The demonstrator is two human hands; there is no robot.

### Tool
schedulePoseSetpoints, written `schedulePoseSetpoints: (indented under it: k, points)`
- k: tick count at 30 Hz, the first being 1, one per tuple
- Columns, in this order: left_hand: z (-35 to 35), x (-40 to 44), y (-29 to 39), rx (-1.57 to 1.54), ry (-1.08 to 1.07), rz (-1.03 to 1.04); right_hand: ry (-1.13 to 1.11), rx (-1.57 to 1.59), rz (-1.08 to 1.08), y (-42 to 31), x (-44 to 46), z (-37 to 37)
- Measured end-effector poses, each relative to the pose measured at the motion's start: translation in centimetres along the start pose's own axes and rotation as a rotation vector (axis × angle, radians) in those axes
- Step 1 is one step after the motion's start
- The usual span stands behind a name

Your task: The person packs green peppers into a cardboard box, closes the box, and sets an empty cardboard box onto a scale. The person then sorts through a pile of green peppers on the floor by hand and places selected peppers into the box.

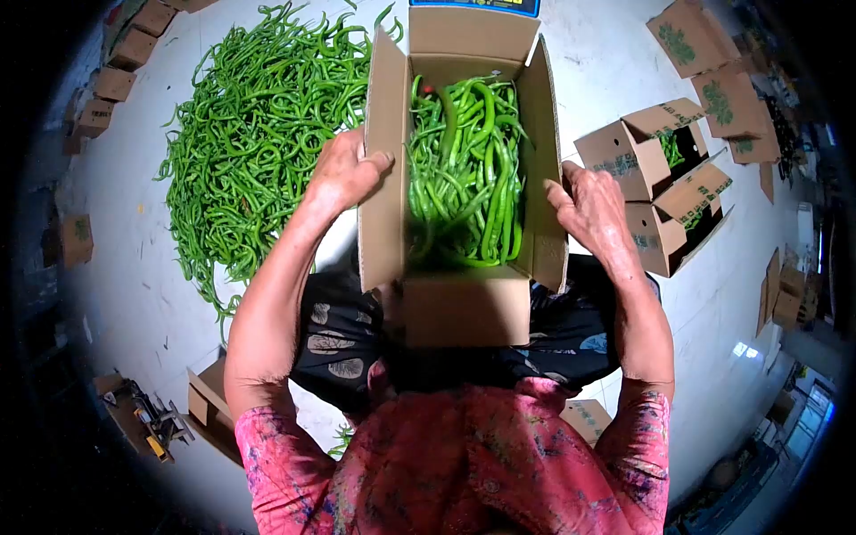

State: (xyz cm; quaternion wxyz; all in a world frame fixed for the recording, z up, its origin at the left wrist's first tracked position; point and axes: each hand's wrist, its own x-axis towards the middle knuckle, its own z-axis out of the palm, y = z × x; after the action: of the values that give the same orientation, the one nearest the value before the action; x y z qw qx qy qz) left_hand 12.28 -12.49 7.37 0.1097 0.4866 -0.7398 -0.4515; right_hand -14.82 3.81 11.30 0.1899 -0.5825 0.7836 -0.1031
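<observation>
An open cardboard box [383, 192] stands in front of me with its flaps folded outward. Long green peppers [490, 169] fill the inside, and a small red spot shows among them near the far end. My left hand [346, 169] grips the left flap, its thumb lying over the cardboard and the other fingers hidden beneath. On the opposite side, my right hand [593, 207] is closed on the right flap's outer edge, with some fingers out of sight behind it.
A wide heap of green peppers [254, 134] covers the floor [143, 303] at left. Two open boxes [646, 152] with peppers stand at right, more cartons [687, 40] beyond them. A blue-edged item [477, 5] lies past the box. Behind me at left is an open carton [212, 397].
</observation>
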Motion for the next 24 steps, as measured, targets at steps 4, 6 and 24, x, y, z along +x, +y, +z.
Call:
schedulePoseSetpoints:
  k: [4,6,24]
  points:
    - [0.0,-0.5,-0.6,0.160,0.167,0.091,0.115,-0.106,-0.008,-0.6,-0.8,0.0]
    - [0.4,-1.6,1.0,0.263,0.436,0.319,0.200,-0.109,-0.023,-0.1,-0.8,0.2]
    - [9.3,6.3,5.6,0.426,0.017,0.039,0.355,-0.079,-0.207,-1.5,-1.3,-1.0]
